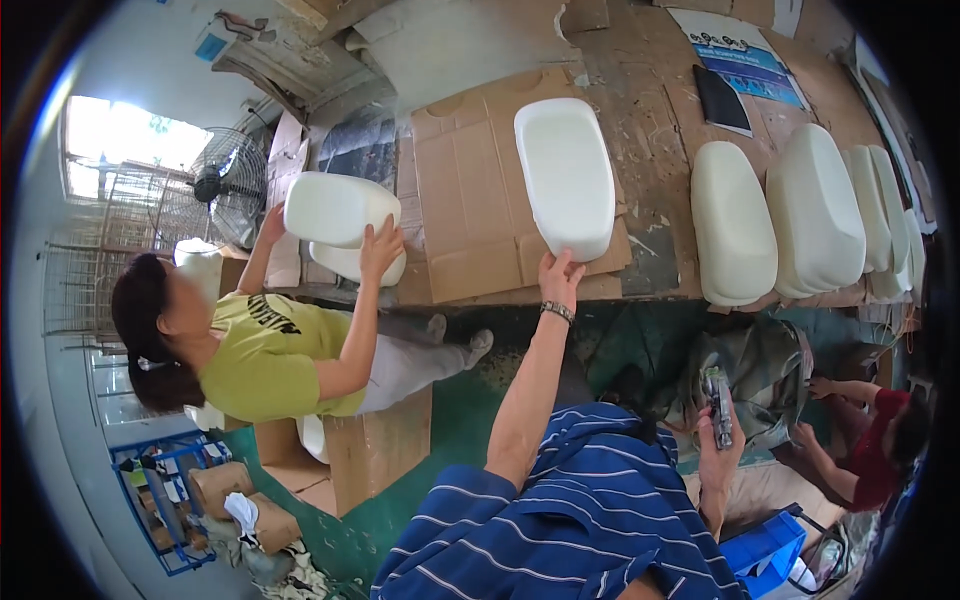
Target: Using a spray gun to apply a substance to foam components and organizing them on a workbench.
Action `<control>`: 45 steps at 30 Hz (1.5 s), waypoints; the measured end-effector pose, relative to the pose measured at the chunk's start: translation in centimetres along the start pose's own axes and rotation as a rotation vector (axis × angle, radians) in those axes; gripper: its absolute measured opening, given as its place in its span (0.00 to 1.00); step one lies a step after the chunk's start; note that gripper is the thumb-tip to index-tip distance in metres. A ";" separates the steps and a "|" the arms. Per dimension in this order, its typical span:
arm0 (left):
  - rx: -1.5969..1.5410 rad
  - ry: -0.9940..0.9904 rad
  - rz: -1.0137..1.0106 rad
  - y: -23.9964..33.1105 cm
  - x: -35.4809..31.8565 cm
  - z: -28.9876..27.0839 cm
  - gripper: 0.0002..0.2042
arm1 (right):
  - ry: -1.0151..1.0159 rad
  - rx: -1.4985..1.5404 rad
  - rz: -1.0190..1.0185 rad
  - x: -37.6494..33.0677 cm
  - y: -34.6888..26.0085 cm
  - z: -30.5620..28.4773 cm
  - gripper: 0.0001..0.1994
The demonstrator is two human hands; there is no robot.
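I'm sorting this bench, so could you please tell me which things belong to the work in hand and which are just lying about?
In hand:
left hand on white foam pad
right hand holding tool
cardboard under pad

Lying about:
fan
black book
blue crate
paper rolls
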State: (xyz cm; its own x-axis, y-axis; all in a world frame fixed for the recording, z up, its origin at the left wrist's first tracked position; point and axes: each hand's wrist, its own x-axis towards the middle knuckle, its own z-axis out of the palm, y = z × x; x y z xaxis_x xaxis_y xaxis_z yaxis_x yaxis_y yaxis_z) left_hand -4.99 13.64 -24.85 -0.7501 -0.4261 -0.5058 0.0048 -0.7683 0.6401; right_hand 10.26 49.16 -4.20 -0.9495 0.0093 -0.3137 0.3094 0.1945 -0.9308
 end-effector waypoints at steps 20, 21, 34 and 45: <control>0.004 -0.084 -0.078 0.5 0.3 -1.1 0.14 | 0.072 -0.258 -0.156 -1.9 -11.7 10.7 0.27; 0.022 -0.066 -0.092 0.8 0.3 -1.2 0.16 | 0.015 -0.276 -0.202 -1.5 -13.1 11.1 0.27; 0.022 -0.017 -0.027 -0.4 0.2 -1.0 0.18 | -0.219 -0.419 -0.503 -0.4 -17.4 10.0 0.27; 0.020 0.009 -0.031 -0.4 -0.2 -0.7 0.19 | -0.176 -0.424 -0.484 -0.5 -16.5 7.5 0.27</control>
State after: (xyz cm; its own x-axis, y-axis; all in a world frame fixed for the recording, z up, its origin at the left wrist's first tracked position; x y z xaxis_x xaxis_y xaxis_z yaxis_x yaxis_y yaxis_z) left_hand -4.41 13.70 -25.42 -0.7436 -0.4063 -0.5310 -0.0322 -0.7715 0.6354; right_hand 6.07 38.56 9.91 -0.9423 -0.3291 0.0620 -0.2312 0.5054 -0.8313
